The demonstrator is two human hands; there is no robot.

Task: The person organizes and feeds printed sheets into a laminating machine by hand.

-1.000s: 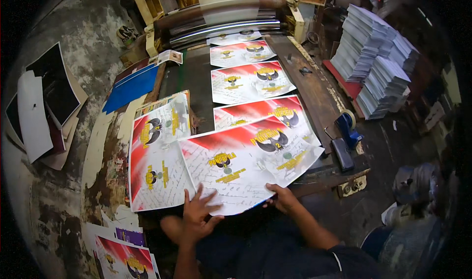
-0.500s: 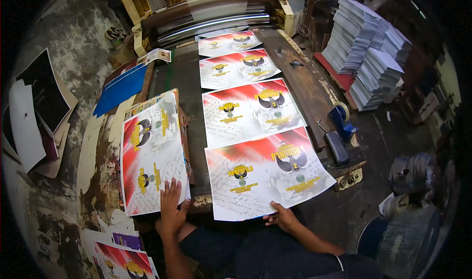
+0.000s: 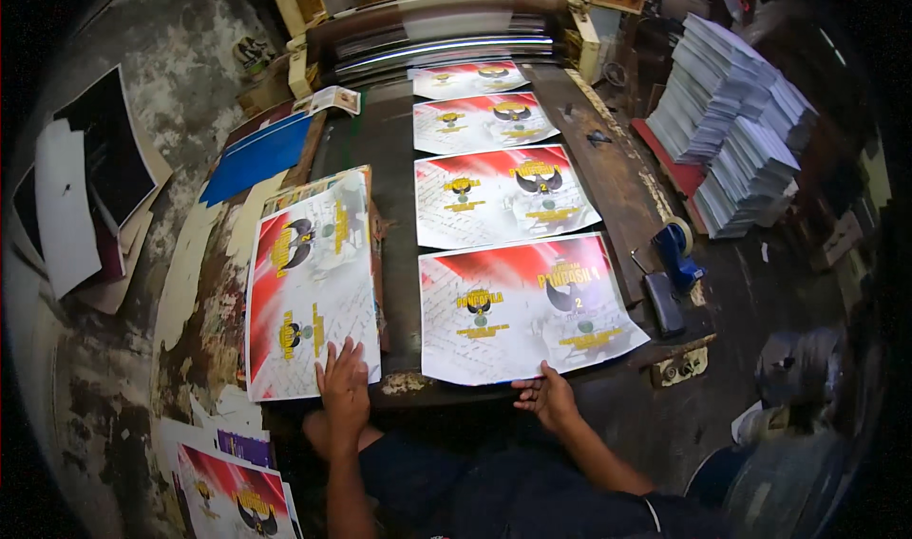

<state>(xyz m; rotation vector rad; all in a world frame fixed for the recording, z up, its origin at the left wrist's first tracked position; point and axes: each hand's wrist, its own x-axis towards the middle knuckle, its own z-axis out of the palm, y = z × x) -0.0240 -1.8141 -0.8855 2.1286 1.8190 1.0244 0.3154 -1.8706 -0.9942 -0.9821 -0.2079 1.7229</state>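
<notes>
A row of glossy red-and-white printed sheets lies on a dark machine bed. The nearest sheet (image 3: pixel 527 313) has its front edge under the fingers of my right hand (image 3: pixel 546 398), which pinches that edge. To the left a stack of the same sheets (image 3: pixel 309 287) rests turned sideways on a wooden board. My left hand (image 3: pixel 343 385) lies flat on the stack's near corner with fingers spread. Further sheets (image 3: pixel 502 194) run back toward the rollers (image 3: pixel 437 47) of the machine.
Tall piles of white paper (image 3: pixel 736 126) stand at the right. A blue tape dispenser (image 3: pixel 676 249) and a dark block (image 3: pixel 662 303) sit on the bed's right edge. Blue card (image 3: pixel 256 156), loose black and white sheets (image 3: pixel 81 197) and another printed sheet (image 3: pixel 233 496) lie on the left.
The sheet that lay diagonally over the stack a second ago now lies straight at the front of the row. My left hand moved onto the stack's corner; my right stayed at the sheet's front edge.
</notes>
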